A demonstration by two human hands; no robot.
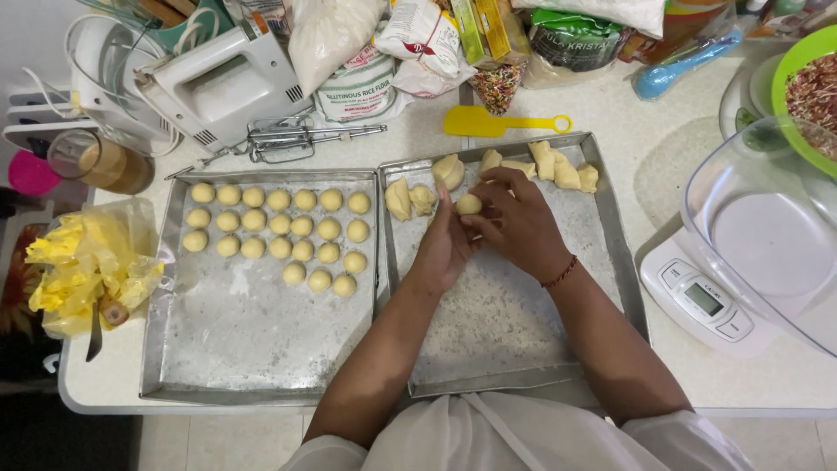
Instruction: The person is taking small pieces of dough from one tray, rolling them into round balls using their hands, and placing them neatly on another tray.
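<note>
My left hand (443, 249) and my right hand (514, 220) meet over the right metal tray (523, 323) and together hold one small pale dough ball (468, 204) between palm and fingers. Behind the hands, at the far end of that floured tray, lie several rough dough pieces (558, 166). The left metal tray (244, 331) carries several rows of finished round dough balls (279, 225) in its far half.
A hand mixer (218, 83) with loose beaters (288, 139), flour bags (357, 83), a yellow scraper (493, 122), a blue spoon (684, 65) stand behind the trays. A kitchen scale with clear bowl (758, 235) sits right. Crumpled yellow plastic (87, 262) lies left.
</note>
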